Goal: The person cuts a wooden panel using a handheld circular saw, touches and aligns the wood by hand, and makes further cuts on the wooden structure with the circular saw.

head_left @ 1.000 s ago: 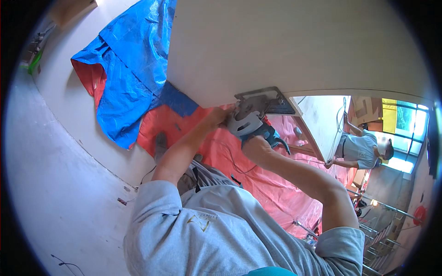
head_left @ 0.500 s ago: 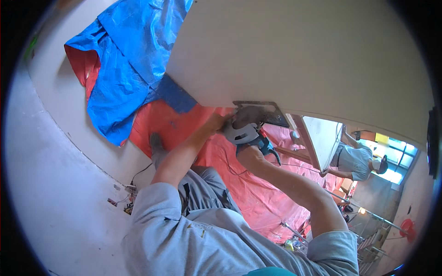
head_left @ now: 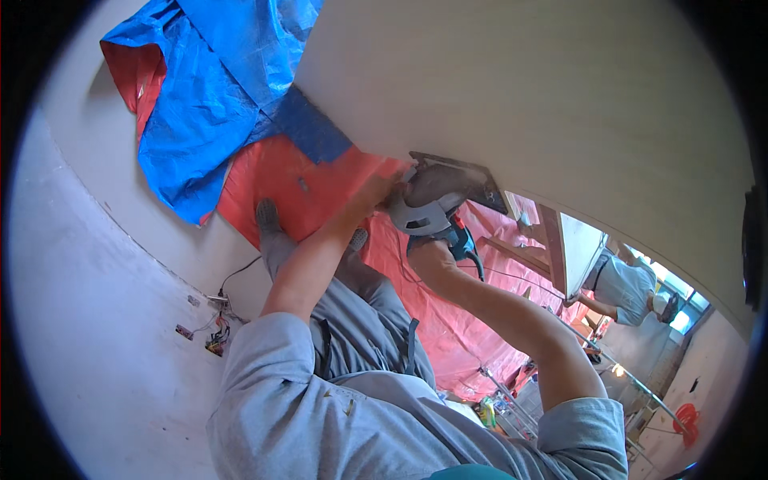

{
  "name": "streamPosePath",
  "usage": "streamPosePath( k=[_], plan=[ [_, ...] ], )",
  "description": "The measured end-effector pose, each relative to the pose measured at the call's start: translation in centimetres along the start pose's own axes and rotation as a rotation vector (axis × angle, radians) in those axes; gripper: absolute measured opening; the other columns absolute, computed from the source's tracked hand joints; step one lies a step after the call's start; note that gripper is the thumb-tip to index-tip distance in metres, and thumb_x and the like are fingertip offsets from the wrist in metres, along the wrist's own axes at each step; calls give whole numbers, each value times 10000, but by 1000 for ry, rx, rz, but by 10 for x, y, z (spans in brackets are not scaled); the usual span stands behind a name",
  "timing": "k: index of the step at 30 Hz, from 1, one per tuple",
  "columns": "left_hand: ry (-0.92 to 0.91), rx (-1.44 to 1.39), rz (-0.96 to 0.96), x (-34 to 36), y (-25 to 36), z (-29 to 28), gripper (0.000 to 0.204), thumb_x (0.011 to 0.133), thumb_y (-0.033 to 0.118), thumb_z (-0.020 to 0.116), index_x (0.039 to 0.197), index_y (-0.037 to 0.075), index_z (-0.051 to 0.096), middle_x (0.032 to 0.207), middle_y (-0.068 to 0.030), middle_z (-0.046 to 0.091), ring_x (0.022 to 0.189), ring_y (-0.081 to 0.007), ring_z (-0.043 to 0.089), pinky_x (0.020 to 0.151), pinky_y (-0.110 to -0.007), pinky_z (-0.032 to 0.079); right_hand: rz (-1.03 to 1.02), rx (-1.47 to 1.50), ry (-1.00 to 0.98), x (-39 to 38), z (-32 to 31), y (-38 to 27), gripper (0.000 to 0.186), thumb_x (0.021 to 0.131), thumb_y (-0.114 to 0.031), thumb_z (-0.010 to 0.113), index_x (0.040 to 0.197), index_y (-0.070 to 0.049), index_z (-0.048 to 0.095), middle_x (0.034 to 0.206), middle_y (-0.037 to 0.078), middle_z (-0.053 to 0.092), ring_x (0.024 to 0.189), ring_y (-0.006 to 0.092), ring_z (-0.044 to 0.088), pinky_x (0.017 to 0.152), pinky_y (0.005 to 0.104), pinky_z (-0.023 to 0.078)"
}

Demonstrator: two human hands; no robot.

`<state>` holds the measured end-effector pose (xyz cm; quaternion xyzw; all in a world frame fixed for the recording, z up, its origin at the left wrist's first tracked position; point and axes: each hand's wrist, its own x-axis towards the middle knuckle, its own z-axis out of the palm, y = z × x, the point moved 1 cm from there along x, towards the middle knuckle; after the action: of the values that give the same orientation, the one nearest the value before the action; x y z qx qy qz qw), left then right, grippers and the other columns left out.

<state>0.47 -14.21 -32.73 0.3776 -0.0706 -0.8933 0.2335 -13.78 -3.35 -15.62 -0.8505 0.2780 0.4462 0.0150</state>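
A circular saw [head_left: 428, 216] with a silver guard and teal body sits against the lower edge of a large cream board [head_left: 544, 88]. Its dark base plate [head_left: 484, 186] lies along the board's face. My right hand [head_left: 430, 254] is closed around the saw's rear handle, with the fingers partly hidden. At the saw's front, my left hand [head_left: 382, 192] is closed against its guard and plate edge; those fingers look blurred. The blade cannot be seen behind the guard. A dark cord [head_left: 516, 276] trails from the handle toward the right.
Red sheeting [head_left: 308, 188] covers the floor under my feet, with a blue tarp [head_left: 208, 104] at upper left. Exposed wires [head_left: 218, 340] come out of the wall at left. A co-worker [head_left: 628, 284] stands at right beside a wood-framed panel [head_left: 578, 248]. Metal poles [head_left: 640, 392] lie beyond.
The view has shifted, showing more of my legs and feet. The saw stays at the board's edge with both hands on it. The co-worker appears lower and more covered by the board.
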Motion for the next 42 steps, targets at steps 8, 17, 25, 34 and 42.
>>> streamPosePath(
  k=[8, 17, 25, 34, 42],
  plan=[
    [159, -79, -180, 50, -37, -39, 841, 993, 787, 464, 1032, -14, 718, 928, -74, 679, 766, -253, 685, 784, -427, 575, 80, 72, -51, 30, 15, -10, 254, 850, -150, 712, 1044, -6, 793, 1059, 188, 755, 921, 350, 747, 649, 549, 580],
    [184, 87, -103, 103, -91, -82, 314, 997, 269, 609, 1047, -19, 724, 963, -102, 732, 858, -243, 742, 677, -432, 612, -4, 43, -79, 58, 45, -15, 242, 857, -164, 689, 1027, -3, 747, 977, 170, 743, 845, 286, 748, 594, 491, 575],
    [148, 822, 504, 164, -146, -192, 186, 667, 123, 871, 798, 101, 740, 836, -151, 732, 799, -335, 743, 707, -437, 577, 17, 92, -135, 124, 60, -45, 301, 907, -181, 679, 1143, -9, 756, 1070, 181, 736, 958, 347, 737, 680, 549, 563],
    [209, 44, -13, 197, -145, -157, 254, 967, 213, 704, 1137, 38, 777, 1003, -85, 743, 825, -218, 727, 673, -388, 612, 62, 0, -17, 167, 159, -44, 208, 836, -192, 701, 971, -42, 753, 924, 153, 738, 768, 277, 748, 543, 495, 574],
    [258, 209, 40, 249, -177, -287, 145, 984, 202, 695, 997, 75, 763, 940, -43, 700, 833, -206, 706, 676, -411, 615, 23, 56, 75, 259, 179, -84, 172, 833, -182, 694, 948, -70, 757, 870, 134, 732, 741, 266, 741, 529, 477, 562]
  ],
)
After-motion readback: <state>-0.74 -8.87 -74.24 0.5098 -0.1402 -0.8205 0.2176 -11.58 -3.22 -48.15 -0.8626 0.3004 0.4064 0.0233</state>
